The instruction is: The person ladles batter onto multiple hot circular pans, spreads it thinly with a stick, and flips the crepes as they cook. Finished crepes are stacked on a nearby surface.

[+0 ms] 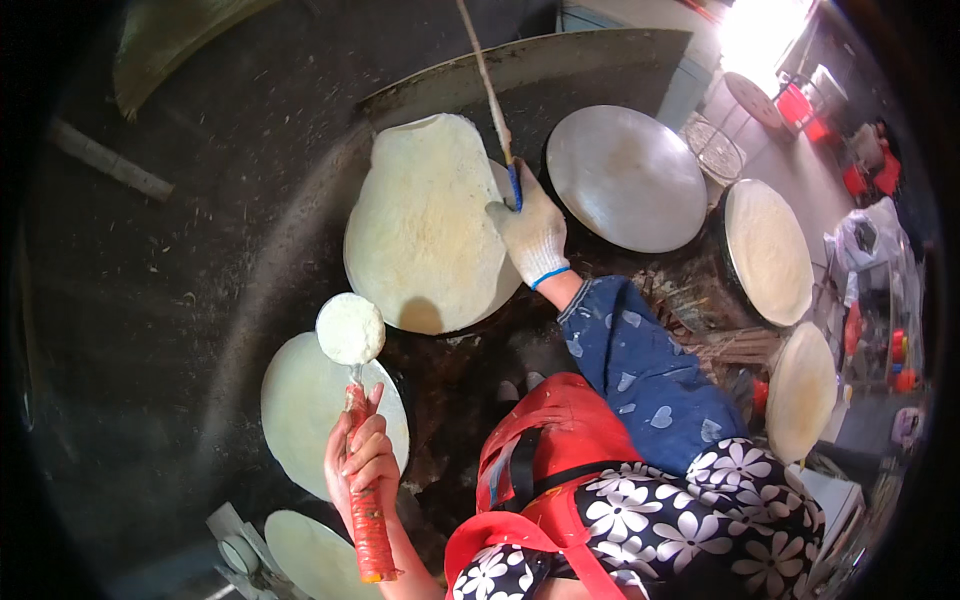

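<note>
My left hand (362, 462), bare, is closed around the red-wrapped handle of a ladle (350, 328). The ladle's round bowl is filled with pale batter and hangs over the edge of a round griddle with a pale sheet on it (300, 405). My right hand (532, 228), in a white knitted glove, is closed on the blue-wrapped end of a long thin stick (490, 90) that points away from me. It is at the right edge of a large pale flatbread (430, 225) on another round griddle. The flatbread's far edge reaches past the griddle. Whether the glove touches it, I cannot tell.
A bare metal griddle (627, 178) stands right of my glove. More griddles with pale sheets curve round, one at the right (768, 252), one nearer (802, 392), one at lower left (315, 555). Sticks of firewood (735, 345) lie between them. A curved low wall (520, 75) runs behind.
</note>
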